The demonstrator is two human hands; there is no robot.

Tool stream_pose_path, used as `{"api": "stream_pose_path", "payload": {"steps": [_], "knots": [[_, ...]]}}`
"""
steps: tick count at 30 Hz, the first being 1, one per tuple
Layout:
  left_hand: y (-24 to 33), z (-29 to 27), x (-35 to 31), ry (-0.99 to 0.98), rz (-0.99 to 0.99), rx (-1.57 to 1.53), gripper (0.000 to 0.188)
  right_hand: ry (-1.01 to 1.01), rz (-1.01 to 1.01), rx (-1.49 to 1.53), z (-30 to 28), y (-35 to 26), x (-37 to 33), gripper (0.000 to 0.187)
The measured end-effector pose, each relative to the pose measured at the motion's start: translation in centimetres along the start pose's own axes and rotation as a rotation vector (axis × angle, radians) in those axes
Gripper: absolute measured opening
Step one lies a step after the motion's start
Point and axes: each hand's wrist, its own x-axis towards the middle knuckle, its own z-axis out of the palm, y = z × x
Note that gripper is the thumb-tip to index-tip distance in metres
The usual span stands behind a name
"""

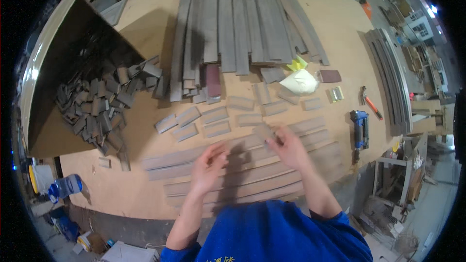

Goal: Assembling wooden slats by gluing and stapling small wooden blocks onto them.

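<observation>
My shirt is bright blue with a little yellow print near the hem. The bench under my hands is a plain light tan. The long wood strips and the short pieces are dull grey-brown. A sanding block on the stack is dark red. The bag is white, beside yellow scraps. The nail gun is blue and black, and the hammer has an orange handle.

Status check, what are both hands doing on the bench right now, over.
Left hand open over long wood strips, empty. Right hand pinching a short wood piece. More short pieces laid out just beyond. Nail gun off right.
</observation>
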Motion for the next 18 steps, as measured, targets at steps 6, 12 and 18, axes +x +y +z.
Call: {"api": "stream_pose_path", "payload": {"steps": [6,12,18], "knots": [[-2.0,-2.1,-0.7,0.107,-0.012,-0.079,0.038,0.091,-0.204,-0.469,-9.4,5.6,5.9,0.034],[-2.8,-2.7,-0.9,0.164,0.006,0.003,0.036,0.100,-0.236,-0.718,-10.7,8.4,8.7,0.037],[-2.3,-8.4,-2.1,0.474,0.091,0.125,0.030,0.187,-0.105,-0.667,-9.4,9.1,8.0,0.039]]}}
